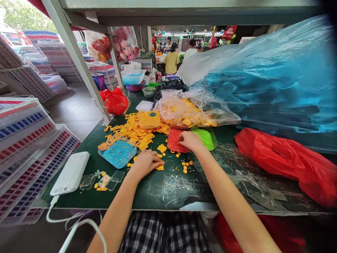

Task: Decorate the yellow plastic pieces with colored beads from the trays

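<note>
My left hand (146,163) rests low over the table, its fingers closed at a small yellow plastic piece (160,166). My right hand (191,141) reaches into a tray of red beads (174,137), fingertips drawn together at the beads; whatever they pinch is too small to make out. Beside it on the right is a tray of green beads (204,137). A tray of blue beads (119,154) lies left of my left hand. Behind, a tray of yellow beads (149,120) sits on a heap of yellow plastic pieces (129,127). Small yellow discs (185,166) lie between my forearms.
A white power bank (70,173) with a cable lies at the left edge. Red plastic bags (284,158) and a large blue plastic bag (276,84) fill the right side. A clear bag of yellow pieces (181,109) lies behind the trays. People (171,61) are in the background.
</note>
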Demonstrator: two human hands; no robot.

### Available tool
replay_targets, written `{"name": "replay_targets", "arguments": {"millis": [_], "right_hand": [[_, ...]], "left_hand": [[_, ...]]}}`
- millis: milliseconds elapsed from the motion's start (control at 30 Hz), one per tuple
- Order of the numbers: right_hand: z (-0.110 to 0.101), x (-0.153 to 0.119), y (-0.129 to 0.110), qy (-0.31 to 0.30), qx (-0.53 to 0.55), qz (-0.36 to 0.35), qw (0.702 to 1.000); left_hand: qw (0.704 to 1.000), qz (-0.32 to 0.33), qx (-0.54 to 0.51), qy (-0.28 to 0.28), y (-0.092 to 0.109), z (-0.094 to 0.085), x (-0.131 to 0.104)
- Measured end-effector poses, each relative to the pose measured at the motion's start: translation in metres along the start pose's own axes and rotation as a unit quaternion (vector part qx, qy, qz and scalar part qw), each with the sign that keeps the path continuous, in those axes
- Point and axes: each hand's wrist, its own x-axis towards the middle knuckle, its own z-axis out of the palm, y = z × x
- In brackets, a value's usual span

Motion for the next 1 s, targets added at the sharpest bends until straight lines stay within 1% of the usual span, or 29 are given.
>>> {"name": "replay_targets", "arguments": {"millis": [233, 333, 500, 700, 833, 933, 1000], "right_hand": [[0.004, 0.008, 0.002, -0.016, -0.013, -0.001, 1.000], [0.006, 0.011, 0.004, -0.020, -0.014, -0.001, 1.000], [0.009, 0.011, 0.006, -0.019, -0.020, -0.020, 0.999], [0.009, 0.008, 0.012, 0.001, -0.026, -0.064, 0.998], [0.009, -0.009, 0.008, 0.027, -0.005, -0.099, 0.995], [0.013, -0.033, -0.003, 0.052, 0.046, -0.159, 0.985], [0.019, -0.050, -0.011, 0.104, 0.101, -0.211, 0.967]], "left_hand": [[0.998, -0.013, -0.058, -0.016, -0.004, -0.002, 0.000], [0.997, -0.016, -0.080, -0.002, -0.005, -0.005, -0.001], [0.994, -0.038, -0.092, 0.051, -0.006, -0.007, -0.001], [0.995, -0.051, -0.078, 0.040, -0.005, -0.006, 0.000], [0.995, -0.069, -0.067, 0.034, -0.007, -0.006, 0.000], [0.995, -0.078, -0.053, 0.028, -0.008, -0.006, -0.001], [0.995, -0.086, -0.050, 0.022, -0.009, -0.005, -0.002]]}}
